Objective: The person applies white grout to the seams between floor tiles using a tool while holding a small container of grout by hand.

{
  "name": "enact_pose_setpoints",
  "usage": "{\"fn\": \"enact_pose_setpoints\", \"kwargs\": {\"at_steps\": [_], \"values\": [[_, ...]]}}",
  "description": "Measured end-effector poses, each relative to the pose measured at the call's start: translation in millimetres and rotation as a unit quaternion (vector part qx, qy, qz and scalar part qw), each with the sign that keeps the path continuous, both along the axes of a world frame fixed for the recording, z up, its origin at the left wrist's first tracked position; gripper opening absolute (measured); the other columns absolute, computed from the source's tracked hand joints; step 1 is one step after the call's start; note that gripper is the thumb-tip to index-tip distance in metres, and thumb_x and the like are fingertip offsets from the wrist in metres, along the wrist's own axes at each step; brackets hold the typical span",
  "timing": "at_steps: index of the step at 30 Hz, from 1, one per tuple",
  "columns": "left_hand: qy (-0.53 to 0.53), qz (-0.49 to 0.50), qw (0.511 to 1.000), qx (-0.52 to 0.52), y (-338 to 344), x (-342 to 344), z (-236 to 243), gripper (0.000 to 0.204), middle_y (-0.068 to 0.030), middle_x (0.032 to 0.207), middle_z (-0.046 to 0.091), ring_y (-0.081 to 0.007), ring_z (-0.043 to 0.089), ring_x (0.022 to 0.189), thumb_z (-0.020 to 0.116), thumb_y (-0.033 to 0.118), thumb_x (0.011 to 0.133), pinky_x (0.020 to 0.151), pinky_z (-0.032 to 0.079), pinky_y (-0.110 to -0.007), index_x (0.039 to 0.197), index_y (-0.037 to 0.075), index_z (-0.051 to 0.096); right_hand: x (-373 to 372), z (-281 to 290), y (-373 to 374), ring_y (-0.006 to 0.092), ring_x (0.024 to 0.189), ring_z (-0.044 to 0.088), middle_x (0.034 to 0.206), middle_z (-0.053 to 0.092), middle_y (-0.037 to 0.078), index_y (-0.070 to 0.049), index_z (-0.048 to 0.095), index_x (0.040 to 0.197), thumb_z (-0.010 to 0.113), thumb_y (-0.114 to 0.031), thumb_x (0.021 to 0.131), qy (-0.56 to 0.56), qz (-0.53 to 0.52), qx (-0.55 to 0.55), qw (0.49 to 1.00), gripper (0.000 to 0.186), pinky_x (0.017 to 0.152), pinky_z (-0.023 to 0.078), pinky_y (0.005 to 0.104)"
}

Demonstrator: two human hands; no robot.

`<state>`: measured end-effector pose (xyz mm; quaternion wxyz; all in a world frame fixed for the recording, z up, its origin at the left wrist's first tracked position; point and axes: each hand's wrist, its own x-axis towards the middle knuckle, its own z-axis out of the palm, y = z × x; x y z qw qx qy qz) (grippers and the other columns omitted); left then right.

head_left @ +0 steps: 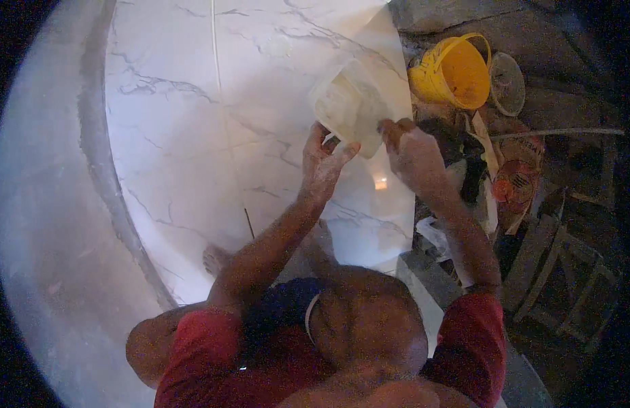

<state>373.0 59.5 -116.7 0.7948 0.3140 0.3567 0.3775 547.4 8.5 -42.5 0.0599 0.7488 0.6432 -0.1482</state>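
Note:
A pale, see-through plastic tub [361, 78] is tilted over the marbled white floor tiles. Whitish stuff coats its inside. My left hand [323, 162] grips the tub's near left edge, with thumb and fingers on either side of the rim. Close by the tub's right side is my right hand [416, 155], its fingers curled closed. What those fingers hold, if anything, is hidden. Pale dust marks both hands.
A yellow bucket [430, 78] lies tipped at the far right, beside a round translucent lid [508, 84]. Below them are an orange-red bag [516, 180], scraps and a wooden frame [563, 279]. A grey curved border [101, 163] edges the tiles at left.

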Motion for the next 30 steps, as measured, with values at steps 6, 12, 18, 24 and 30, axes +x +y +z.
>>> {"fn": "enact_pose_setpoints", "kwargs": {"at_steps": [6,12,18,24,30], "values": [[0.003,-0.013,1.0,-0.011,1.1,-5.8,-0.1,0.063,-0.0139,0.127,0.053,-0.0277,0.052,0.12,0.076,0.003,0.077,0.102,0.043,-0.041,0.131,0.0,0.045,-5.6,21.5,11.4,0.0322,0.08,0.068,0.1,0.061,0.016,-0.009,0.055,0.124,0.054,-0.013,0.086,-0.03,0.033,0.048,0.998,0.038,0.065,0.057,0.0423],[-0.017,-0.012,0.999,-0.044,-0.3,-4.4,0.3,0.068,-0.0138,0.129,0.053,-0.0278,0.05,0.123,0.078,0.004,0.076,0.104,0.042,-0.041,0.134,0.0,0.044,-17.3,13.0,-2.1,0.0307,0.08,0.067,0.1,0.06,0.016,-0.006,0.053,0.126,0.052,-0.01,0.086,-0.003,0.032,0.018,0.999,0.04,0.065,0.057,0.0418],[0.001,-0.024,0.999,-0.031,3.7,-6.0,7.8,0.067,-0.0139,0.128,0.054,-0.0276,0.052,0.121,0.077,0.004,0.076,0.102,0.043,-0.04,0.134,0.0,0.044,-12.4,0.3,-4.2,0.0314,0.077,0.067,0.1,0.059,0.017,-0.004,0.053,0.125,0.052,-0.009,0.087,-0.065,0.041,-0.029,0.997,0.038,0.063,0.057,0.041],[-0.01,-0.039,0.999,-0.009,2.8,-9.3,3.5,0.067,-0.0145,0.127,0.054,-0.0286,0.054,0.119,0.077,0.007,0.077,0.1,0.045,-0.04,0.135,0.0,0.044,-3.9,-7.2,-4.6,0.0329,0.074,0.066,0.098,0.06,0.018,-0.004,0.054,0.12,0.053,-0.01,0.086,-0.03,0.044,0.113,0.992,0.034,0.061,0.056,0.0428],[0.018,-0.03,0.999,-0.033,1.7,-12.0,-6.3,0.067,-0.0147,0.129,0.053,-0.0289,0.055,0.116,0.076,0.01,0.079,0.1,0.045,-0.04,0.136,0.0,0.042,-10.7,-1.7,-8.3,0.0358,0.073,0.066,0.096,0.06,0.019,-0.003,0.056,0.114,0.051,-0.012,0.091,0.057,0.007,0.062,0.996,0.025,0.062,0.056,0.0449]]}}
